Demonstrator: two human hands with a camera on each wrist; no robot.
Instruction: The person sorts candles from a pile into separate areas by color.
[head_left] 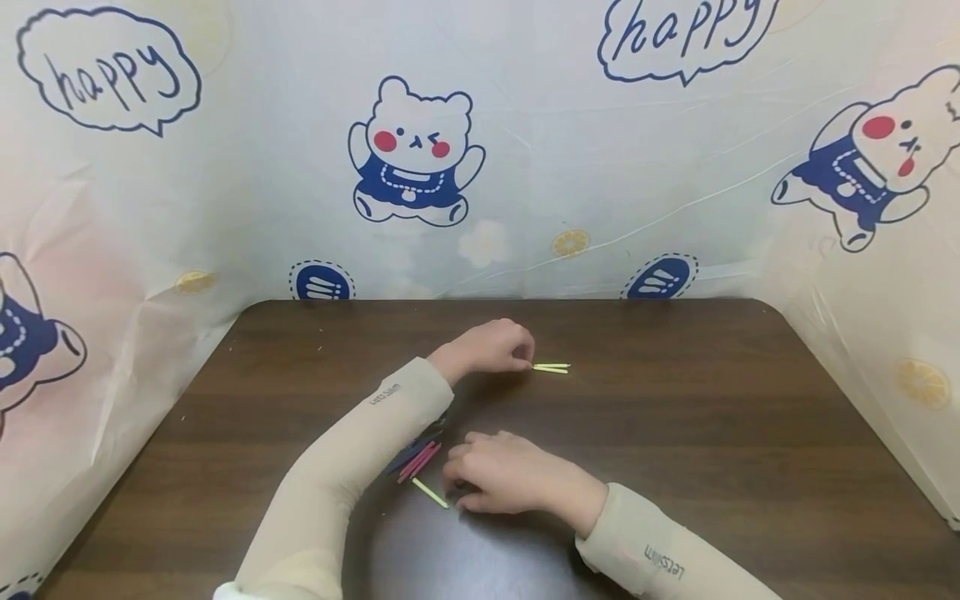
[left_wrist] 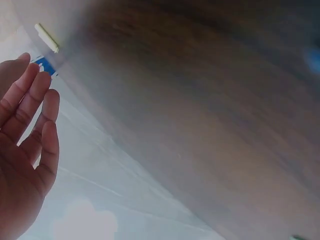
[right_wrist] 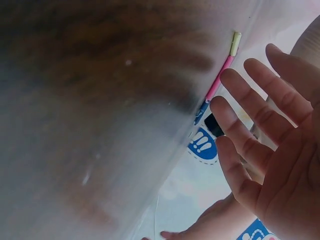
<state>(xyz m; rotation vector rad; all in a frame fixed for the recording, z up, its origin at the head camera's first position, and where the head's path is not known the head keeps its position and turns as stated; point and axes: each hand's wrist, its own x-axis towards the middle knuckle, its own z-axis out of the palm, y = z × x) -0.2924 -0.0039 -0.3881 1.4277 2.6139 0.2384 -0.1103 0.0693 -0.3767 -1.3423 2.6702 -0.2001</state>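
Two pale yellow-green sticks [head_left: 551, 367] lie side by side on the dark wooden table [head_left: 675, 433]. My left hand [head_left: 525, 360] is right at their left ends; in the left wrist view its fingers [left_wrist: 37, 100] are straight and hold nothing, with one yellow stick [left_wrist: 46, 37] beyond them. My right hand [head_left: 459, 483] lies on the table with its fingers [right_wrist: 240, 125] spread. Just left of it is a small pile of pink sticks [head_left: 418, 460] and blue ones, plus a single yellow-green stick [head_left: 430, 492]. A pink stick [right_wrist: 219, 82] and a yellow one [right_wrist: 235, 44] also show in the right wrist view.
A plastic sheet printed with cartoon bears [head_left: 412, 158] and "happy" bubbles walls the table at the back and both sides. Both forearms wear beige sleeves [head_left: 337, 483]; the left one partly covers the pile.
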